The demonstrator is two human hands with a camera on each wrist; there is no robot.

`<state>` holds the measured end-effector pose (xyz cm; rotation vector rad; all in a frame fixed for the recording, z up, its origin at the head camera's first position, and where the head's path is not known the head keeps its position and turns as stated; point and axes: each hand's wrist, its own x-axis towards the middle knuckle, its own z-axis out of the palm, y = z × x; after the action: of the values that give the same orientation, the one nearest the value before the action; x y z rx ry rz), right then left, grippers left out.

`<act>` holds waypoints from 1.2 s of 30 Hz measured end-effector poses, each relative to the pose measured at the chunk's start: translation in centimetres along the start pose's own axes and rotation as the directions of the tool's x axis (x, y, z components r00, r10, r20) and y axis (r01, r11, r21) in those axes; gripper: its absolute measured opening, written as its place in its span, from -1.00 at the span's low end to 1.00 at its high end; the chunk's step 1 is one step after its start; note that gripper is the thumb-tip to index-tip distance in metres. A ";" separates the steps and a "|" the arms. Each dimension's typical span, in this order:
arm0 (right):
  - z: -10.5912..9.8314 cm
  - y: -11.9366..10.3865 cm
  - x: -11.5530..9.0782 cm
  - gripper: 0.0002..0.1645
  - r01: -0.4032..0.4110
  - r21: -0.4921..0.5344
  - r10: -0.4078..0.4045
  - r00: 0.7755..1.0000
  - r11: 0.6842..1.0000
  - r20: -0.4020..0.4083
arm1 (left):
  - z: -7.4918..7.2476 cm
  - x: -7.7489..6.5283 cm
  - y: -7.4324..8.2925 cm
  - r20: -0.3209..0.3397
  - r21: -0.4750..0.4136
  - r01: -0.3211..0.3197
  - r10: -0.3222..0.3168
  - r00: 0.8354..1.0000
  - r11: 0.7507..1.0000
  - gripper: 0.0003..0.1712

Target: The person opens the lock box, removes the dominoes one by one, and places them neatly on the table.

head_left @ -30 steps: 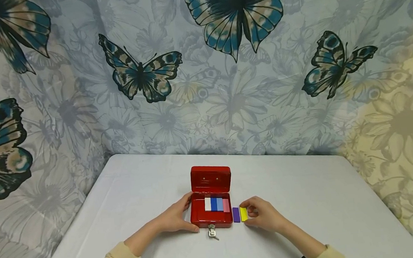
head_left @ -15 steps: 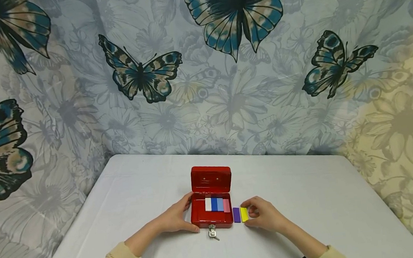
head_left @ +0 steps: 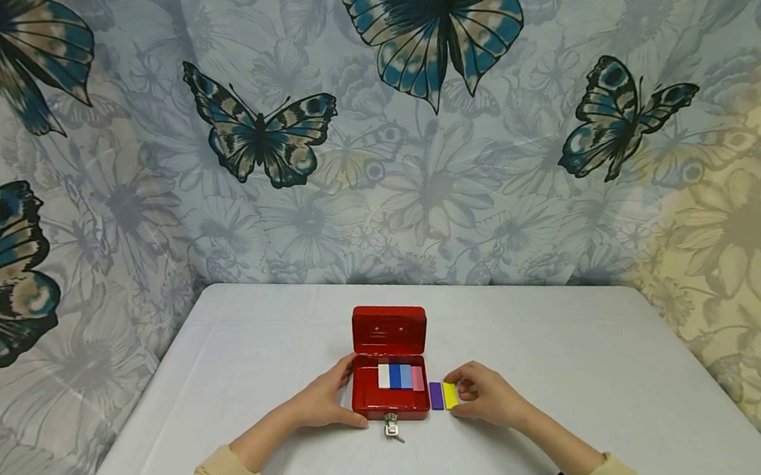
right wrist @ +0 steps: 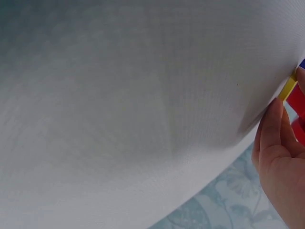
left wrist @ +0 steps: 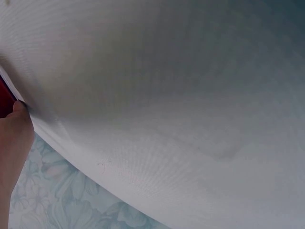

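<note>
A red metal cash box stands on the table with its lid raised. My left hand holds the box's left side, thumb at the front corner and fingers at the back. Inside, side by side, lie a white block, a dark blue one, a light blue one and a pink one. Just right of the box is a flat purple block. Beside that, my right hand pinches a yellow block by its two ends; the right wrist view shows this yellow block too.
At the box's front is a small metal lock with a key in it. A white cloth covers the table. Behind it hangs a backdrop printed with butterflies and flowers.
</note>
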<state>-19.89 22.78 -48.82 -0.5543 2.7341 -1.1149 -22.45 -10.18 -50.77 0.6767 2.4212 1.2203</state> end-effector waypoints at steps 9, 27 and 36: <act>0.0 0.0 0.0 -0.53 -0.011 0.001 0.011 1.000 1.000 0.000 | 0.0 -0.1 0.1 0.001 -0.014 -0.004 0.004 1.000 1.000 0.28; -0.3 -0.1 -0.1 -0.49 0.010 0.032 -0.010 1.000 0.999 -0.008 | -0.1 -0.2 0.4 -0.005 -0.014 0.009 -0.009 1.000 1.000 0.28; -0.5 -0.3 -0.3 -0.49 -0.020 0.074 0.021 1.000 0.997 -0.018 | -0.1 -0.3 0.6 -0.001 -0.011 0.006 -0.006 1.000 1.000 0.27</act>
<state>-19.64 23.05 -48.31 -0.5069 2.6954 -1.2158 -22.06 -10.10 -50.16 0.6658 2.4135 1.2316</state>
